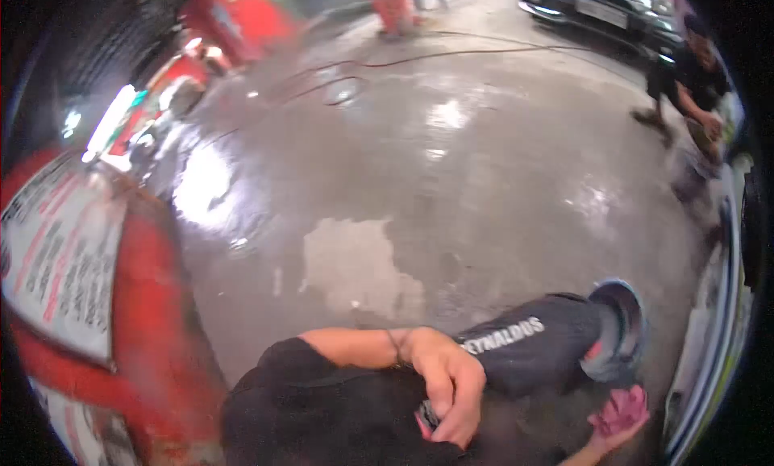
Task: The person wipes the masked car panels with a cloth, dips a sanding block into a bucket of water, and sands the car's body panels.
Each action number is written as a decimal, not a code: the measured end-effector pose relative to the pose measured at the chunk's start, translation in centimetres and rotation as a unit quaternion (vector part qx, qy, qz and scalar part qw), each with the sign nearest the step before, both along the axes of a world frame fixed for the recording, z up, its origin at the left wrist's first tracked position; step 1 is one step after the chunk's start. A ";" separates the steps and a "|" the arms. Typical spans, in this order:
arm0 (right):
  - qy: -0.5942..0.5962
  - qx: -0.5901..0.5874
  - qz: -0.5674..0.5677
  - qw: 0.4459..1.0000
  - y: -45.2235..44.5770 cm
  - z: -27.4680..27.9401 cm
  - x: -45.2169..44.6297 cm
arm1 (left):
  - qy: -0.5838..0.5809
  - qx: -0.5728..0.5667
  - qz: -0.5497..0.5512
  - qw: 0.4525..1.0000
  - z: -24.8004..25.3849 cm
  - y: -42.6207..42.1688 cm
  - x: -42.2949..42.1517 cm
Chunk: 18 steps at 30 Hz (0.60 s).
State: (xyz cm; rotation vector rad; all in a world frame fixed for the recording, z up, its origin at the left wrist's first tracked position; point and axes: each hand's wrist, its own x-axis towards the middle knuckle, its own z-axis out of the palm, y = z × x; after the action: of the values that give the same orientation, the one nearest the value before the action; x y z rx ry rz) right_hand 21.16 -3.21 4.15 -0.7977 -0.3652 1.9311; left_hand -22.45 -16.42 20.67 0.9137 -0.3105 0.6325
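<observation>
My left hand reaches across the front of my dark clothing from a black sleeve, its fingers curled closed. Between them shows part of a small dark object with a pinkish-red edge; its kind is hard to tell. Low on the right, my right hand grips a crumpled pink cloth. Beside that hand lies a dark trouser leg with white lettering. At its end is a rounded blue-grey thing, too blurred to name.
A red machine or cabinet with a printed label stands close on the left. A hose crosses the wet floor. A dark car is at the back right, near a person in dark clothing.
</observation>
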 end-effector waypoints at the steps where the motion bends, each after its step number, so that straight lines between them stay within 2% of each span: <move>1: -0.025 -0.010 -0.038 0.999 0.0 3.4 -1.9 | 0.090 -0.047 0.017 0.995 -1.8 -0.5 -1.3; 2: -0.045 -0.024 -0.060 0.997 0.1 4.8 -3.1 | 0.180 -0.081 0.016 0.980 -3.3 0.0 -2.1; 3: -0.091 0.025 -0.095 0.991 0.0 4.1 -3.1 | 0.211 -0.125 0.045 0.968 -4.2 0.8 -2.2; 5: -0.194 0.111 -0.171 0.960 0.2 2.7 -2.8 | 0.219 -0.153 0.090 0.959 -6.8 3.0 1.0; 6: -0.206 0.149 -0.174 0.952 0.6 2.6 -3.3 | 0.197 -0.145 0.118 0.962 -7.6 4.8 2.9; 8: -0.249 0.192 -0.242 0.918 0.0 1.6 -5.2 | 0.280 -0.161 0.191 0.927 -9.8 8.0 7.9; 9: -0.242 0.216 -0.210 0.922 -1.6 2.0 -6.7 | 0.314 -0.156 0.221 0.910 -9.5 9.0 9.9; 11: -0.217 0.254 -0.115 0.936 -4.5 3.7 -8.4 | 0.290 -0.161 0.219 0.918 -11.4 11.6 15.1; 12: -0.223 0.257 -0.118 0.933 -5.6 3.0 -8.5 | 0.269 -0.178 0.237 0.917 -13.0 12.8 17.1; 13: -0.373 0.278 -0.089 0.880 -7.0 2.1 -8.2 | 0.264 -0.180 0.233 0.918 -14.8 13.6 18.7; 14: -0.512 0.292 -0.054 0.806 -7.6 1.7 -8.3 | 0.237 -0.217 0.178 0.930 -16.8 14.1 19.9; 15: -0.623 0.330 -0.122 0.699 -7.9 3.5 -9.6 | 0.210 -0.256 0.125 0.935 -18.0 13.8 20.5; 16: -0.621 0.326 -0.115 0.703 -8.9 3.1 -9.6 | 0.240 -0.238 0.158 0.928 -17.2 12.8 20.5; 18: -0.503 0.116 -0.180 0.837 -9.9 1.5 -8.3 | 0.241 -0.214 0.175 0.930 -16.6 10.7 19.9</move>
State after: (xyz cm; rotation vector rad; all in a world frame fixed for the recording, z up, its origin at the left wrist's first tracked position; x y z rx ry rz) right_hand 12.87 -13.12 5.68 -1.5495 -0.9737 0.9489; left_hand -2.56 -5.69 4.04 0.6723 0.4312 0.7400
